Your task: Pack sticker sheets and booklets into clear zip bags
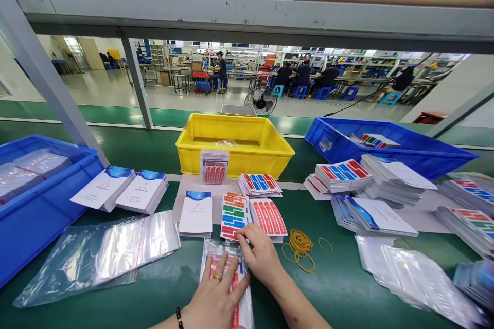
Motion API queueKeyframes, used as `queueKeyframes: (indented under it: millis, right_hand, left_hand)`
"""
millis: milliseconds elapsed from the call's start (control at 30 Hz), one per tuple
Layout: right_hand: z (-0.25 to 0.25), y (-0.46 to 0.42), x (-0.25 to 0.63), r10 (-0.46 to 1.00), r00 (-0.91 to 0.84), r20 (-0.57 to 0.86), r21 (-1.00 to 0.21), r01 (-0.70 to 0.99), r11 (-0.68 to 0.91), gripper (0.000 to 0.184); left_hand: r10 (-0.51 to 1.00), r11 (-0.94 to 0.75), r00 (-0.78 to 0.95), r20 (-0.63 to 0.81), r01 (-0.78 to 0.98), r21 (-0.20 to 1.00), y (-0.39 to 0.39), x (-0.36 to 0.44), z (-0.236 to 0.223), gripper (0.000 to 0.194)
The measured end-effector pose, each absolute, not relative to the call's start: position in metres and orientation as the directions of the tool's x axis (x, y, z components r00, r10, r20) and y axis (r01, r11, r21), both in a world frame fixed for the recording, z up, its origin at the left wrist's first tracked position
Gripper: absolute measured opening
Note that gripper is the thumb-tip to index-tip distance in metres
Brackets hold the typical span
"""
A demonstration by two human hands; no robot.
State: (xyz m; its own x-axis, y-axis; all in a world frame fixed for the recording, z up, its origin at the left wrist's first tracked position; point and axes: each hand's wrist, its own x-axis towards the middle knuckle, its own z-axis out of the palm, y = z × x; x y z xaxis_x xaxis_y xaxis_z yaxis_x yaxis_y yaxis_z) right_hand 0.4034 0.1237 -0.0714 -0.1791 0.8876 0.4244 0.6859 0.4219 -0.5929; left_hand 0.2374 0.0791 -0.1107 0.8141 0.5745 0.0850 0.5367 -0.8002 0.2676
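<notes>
My left hand (219,288) lies flat with fingers spread on a clear plastic bag (206,253) that holds a sheet with red labels. My right hand (259,253) is bent, thumb and fingers drawn together, at the lower corner of a stack of multicoloured sticker sheets (234,214) and the top end of the bag. What its fingertips hold, if anything, is hidden. Beside that stack are red sticker sheets (269,217) and red-and-blue sticker sheets (260,183). White booklets (195,216) with a blue top are piled to the left.
A yellow bin (235,162) stands behind the stacks, a filled bag (214,167) against its front. Blue bins (38,185) flank the bench. Empty plastic bags (135,249) lie left, rubber bands (300,247) right. More booklets (382,216) sit farther right. A shelf beam (247,10) crosses above.
</notes>
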Motion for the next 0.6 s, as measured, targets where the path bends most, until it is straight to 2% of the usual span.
queueKeyframes:
  millis: [167, 300, 400, 467, 500, 533, 600]
  right_hand:
    - [-0.069, 0.12, 0.4, 0.867, -0.192, 0.46, -0.571, 0.683, 0.455, 0.021]
    - [-0.074, 0.123, 0.4, 0.855, -0.221, 0.469, -0.549, 0.686, 0.478, 0.022]
    - [-0.076, 0.126, 0.403, 0.866, -0.265, 0.424, -0.533, 0.7, 0.475, 0.024]
    - [-0.075, 0.125, 0.402, 0.878, -0.359, 0.317, -0.49, 0.731, 0.475, 0.023]
    - [-0.075, 0.124, 0.401, 0.879, -0.409, 0.245, -0.458, 0.75, 0.477, 0.023]
    - [-0.074, 0.122, 0.399, 0.878, -0.445, 0.176, -0.425, 0.77, 0.475, 0.022]
    - [-0.073, 0.117, 0.393, 0.883, -0.463, 0.078, -0.374, 0.808, 0.456, 0.019]
  left_hand:
    - [0.605, -0.786, 0.795, 0.049, 0.586, 0.198, 0.078, 0.232, -0.131, 0.071]
    - [0.569, -0.8, 0.823, 0.004, 0.552, 0.235, 0.081, 0.232, -0.123, 0.079]
    - [0.563, -0.797, 0.826, 0.032, 0.533, 0.285, 0.078, 0.232, -0.116, 0.081]
    - [0.589, -0.759, 0.803, 0.089, 0.513, 0.401, 0.067, 0.227, -0.111, 0.071]
    - [0.625, -0.697, 0.774, 0.096, 0.499, 0.515, 0.059, 0.223, -0.109, 0.062]
    - [0.691, -0.582, 0.718, 0.083, 0.486, 0.652, 0.049, 0.218, -0.106, 0.051]
    - [0.794, -0.155, 0.595, -0.125, 0.397, 0.905, 0.026, 0.204, -0.1, 0.033]
